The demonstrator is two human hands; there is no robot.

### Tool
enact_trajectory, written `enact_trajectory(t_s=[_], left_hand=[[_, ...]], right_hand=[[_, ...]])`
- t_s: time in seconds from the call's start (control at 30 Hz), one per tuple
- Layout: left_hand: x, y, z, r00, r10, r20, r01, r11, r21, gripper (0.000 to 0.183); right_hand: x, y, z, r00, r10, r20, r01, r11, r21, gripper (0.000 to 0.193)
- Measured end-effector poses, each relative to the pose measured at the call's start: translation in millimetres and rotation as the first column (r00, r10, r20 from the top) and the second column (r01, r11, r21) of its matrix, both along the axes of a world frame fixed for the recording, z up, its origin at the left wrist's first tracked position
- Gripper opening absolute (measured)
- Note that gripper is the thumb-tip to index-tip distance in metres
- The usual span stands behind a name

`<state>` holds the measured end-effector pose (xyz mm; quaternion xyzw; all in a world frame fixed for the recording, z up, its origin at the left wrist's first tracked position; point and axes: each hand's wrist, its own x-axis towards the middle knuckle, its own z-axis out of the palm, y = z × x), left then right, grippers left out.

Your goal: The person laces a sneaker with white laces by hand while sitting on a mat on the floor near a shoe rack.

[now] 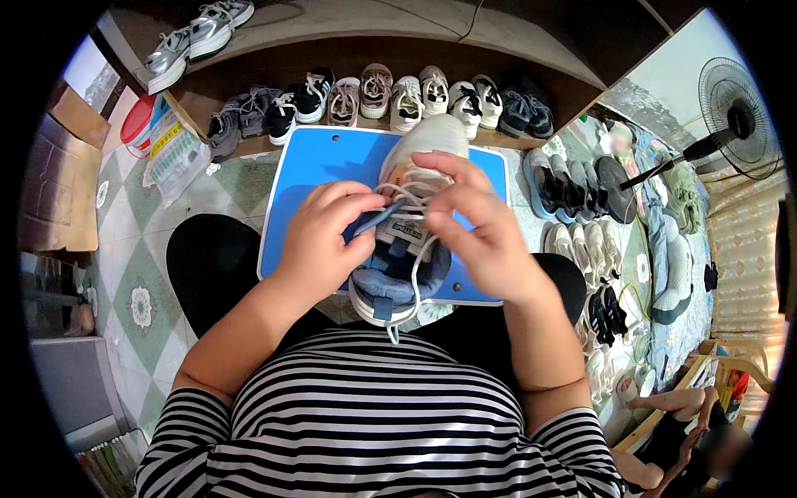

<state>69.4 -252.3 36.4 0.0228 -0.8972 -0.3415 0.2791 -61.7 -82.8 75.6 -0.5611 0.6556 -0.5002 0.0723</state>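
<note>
A white sneaker (pixel 436 139) with a dark blue lining lies on a blue board (pixel 320 166) across my lap, its toe pointing away from me. My left hand (pixel 325 236) pinches the blue edge of the lacing flap, close to the crossed laces. On the other side, my right hand (pixel 483 228) has thumb and fingers closed at the white shoelace (pixel 417 274), over the upper eyelets. One length of that lace hangs loosely over the shoe's opening to the heel. Fingers partly cover the lacing, so the exact grip points are hard to see.
Beyond the board, a low shelf holds a row of shoes (pixel 375 90). Several more pairs (pixel 581 249) stand on the tiled floor at right, near a black fan (pixel 735 124). A red-and-white bucket (pixel 137 124) is at far left. Another person's leg (pixel 668 402) shows at lower right.
</note>
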Motion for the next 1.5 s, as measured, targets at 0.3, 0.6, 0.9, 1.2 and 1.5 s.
enact_trajectory(t_s=[0.3, 0.6, 0.9, 1.2, 1.5], left_hand=[[0, 2, 11, 0.991, -0.029, 0.130, 0.031, 0.999, -0.009, 0.036], [-3, 7, 14, 0.993, -0.037, 0.116, 0.030, 0.997, 0.068, 0.041], [-3, 14, 12, 0.986, -0.024, 0.166, 0.009, 0.996, 0.090, 0.048], [-12, 14, 47, 0.951, -0.235, 0.199, 0.241, 0.971, -0.005, 0.041], [-30, 16, 53, 0.898, -0.331, 0.291, 0.290, 0.941, 0.174, 0.019]], right_hand=[[-8, 30, 30, 0.509, 0.584, 0.632, -0.175, 0.790, -0.588, 0.027], [15, 23, 34, 0.851, -0.380, -0.362, 0.508, 0.767, 0.391, 0.015], [23, 60, 64, 0.736, 0.672, 0.079, -0.676, 0.737, 0.031, 0.013], [35, 48, 32, 0.772, 0.636, -0.012, -0.632, 0.769, 0.099, 0.011], [23, 45, 26, 0.765, 0.644, 0.025, -0.643, 0.765, -0.037, 0.010]])
